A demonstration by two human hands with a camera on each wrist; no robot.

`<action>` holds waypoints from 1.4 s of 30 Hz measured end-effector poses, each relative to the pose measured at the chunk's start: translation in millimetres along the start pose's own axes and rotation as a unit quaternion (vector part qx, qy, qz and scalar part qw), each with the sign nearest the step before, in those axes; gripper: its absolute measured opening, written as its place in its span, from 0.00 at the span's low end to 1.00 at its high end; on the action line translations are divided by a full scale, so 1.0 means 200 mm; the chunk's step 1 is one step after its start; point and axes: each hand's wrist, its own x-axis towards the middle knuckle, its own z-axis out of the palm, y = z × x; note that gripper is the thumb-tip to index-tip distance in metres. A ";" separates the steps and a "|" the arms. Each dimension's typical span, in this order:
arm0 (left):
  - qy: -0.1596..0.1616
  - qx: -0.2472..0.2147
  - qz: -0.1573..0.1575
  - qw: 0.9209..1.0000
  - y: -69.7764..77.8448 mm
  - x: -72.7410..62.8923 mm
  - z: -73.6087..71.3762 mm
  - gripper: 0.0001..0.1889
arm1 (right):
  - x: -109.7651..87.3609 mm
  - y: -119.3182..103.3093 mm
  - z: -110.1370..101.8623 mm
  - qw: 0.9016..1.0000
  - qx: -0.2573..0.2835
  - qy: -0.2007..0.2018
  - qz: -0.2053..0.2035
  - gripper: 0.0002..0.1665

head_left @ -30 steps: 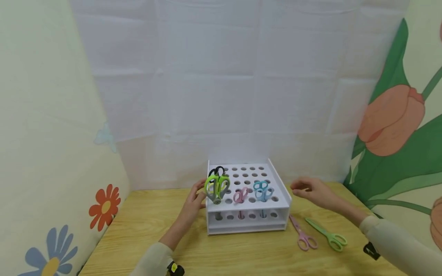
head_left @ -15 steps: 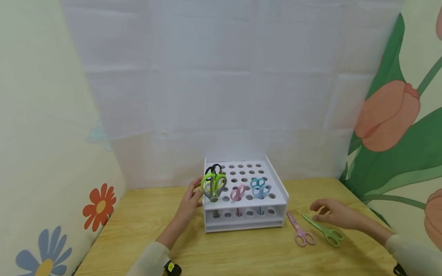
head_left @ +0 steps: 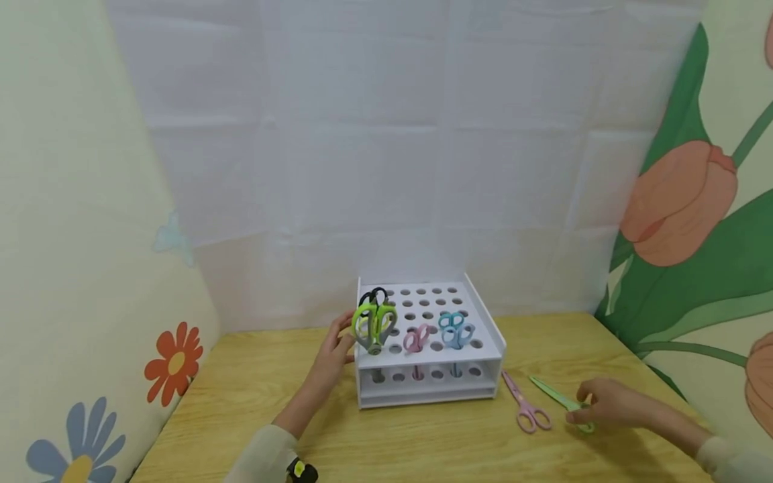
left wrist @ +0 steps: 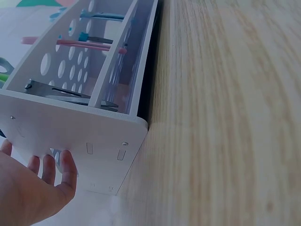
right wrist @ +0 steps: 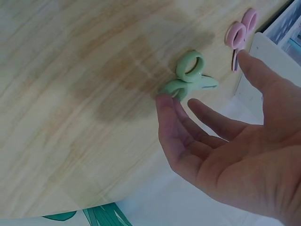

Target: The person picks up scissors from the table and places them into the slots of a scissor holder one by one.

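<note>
At the left side wall of a white perforated rack (head_left: 426,394), my left hand (head_left: 327,359) touches the panel with its fingers. The left wrist view shows these fingers (left wrist: 49,169) loosely bent against the panel. Green scissors (right wrist: 190,66) lie flat on the table at the right. My right hand (head_left: 617,402) is over their handles, index fingertip at one loop and thumb held apart. Pink scissors (head_left: 525,409) lie between them and the rack.
Upright in the rack's front left stand green-and-grey scissors (head_left: 375,329), with black-handled scissors (head_left: 380,293) behind. Small pink scissors (head_left: 417,339), light blue scissors (head_left: 456,335) and teal scissors (head_left: 450,319) stand further right. Fabric walls (head_left: 290,168) enclose the wooden table.
My right hand has moved from beside the rack's right wall, rightward and toward me, down to the green scissors' handles. The left hand has stayed at the rack.
</note>
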 end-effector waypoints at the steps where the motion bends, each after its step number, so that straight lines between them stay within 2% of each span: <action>1: -0.001 -0.001 -0.002 1.000 0.02 -0.01 0.00 0.27 | 0.00 0.00 0.01 1.000 0.003 0.001 0.004 0.24; 5: 0.001 0.000 -0.002 1.000 0.10 -0.05 0.02 0.27 | -0.01 0.04 0.04 1.000 0.004 0.013 -0.020 0.19; 6: 0.002 0.000 -0.003 1.000 0.10 -0.05 0.02 0.27 | -0.01 0.04 0.04 1.000 0.004 0.018 -0.025 0.19; 10: 0.003 -0.001 -0.006 1.000 0.07 -0.03 0.02 0.27 | -0.01 0.07 0.06 0.998 -0.011 0.038 -0.050 0.18; 16: 0.004 -0.003 -0.005 1.000 -0.03 0.01 -0.01 0.27 | 0.03 0.10 0.08 0.993 -0.047 0.073 -0.074 0.18; 20: 0.003 -0.004 0.002 1.000 -0.05 0.02 -0.01 0.27 | 0.06 0.11 0.09 0.990 -0.068 0.096 -0.080 0.18; 22: 0.006 -0.004 0.005 1.000 -0.05 0.02 -0.01 0.27 | 0.09 0.11 0.10 0.990 -0.069 0.103 -0.071 0.18; 27: 0.010 0.003 0.010 1.000 -0.05 0.03 -0.02 0.27 | 0.16 0.10 0.10 0.991 -0.059 0.106 -0.058 0.18; 36: 0.006 0.002 0.002 1.000 -0.05 0.02 -0.01 0.27 | 0.22 0.14 0.09 0.989 -0.051 0.087 -0.108 0.19; 39: 0.007 -0.001 0.001 1.000 -0.04 0.02 0.00 0.27 | 0.23 0.12 0.07 0.990 -0.029 0.084 -0.107 0.18; 42: 0.008 0.000 -0.002 1.000 -0.03 0.02 0.01 0.27 | 0.23 0.11 0.05 0.990 -0.023 0.107 -0.089 0.17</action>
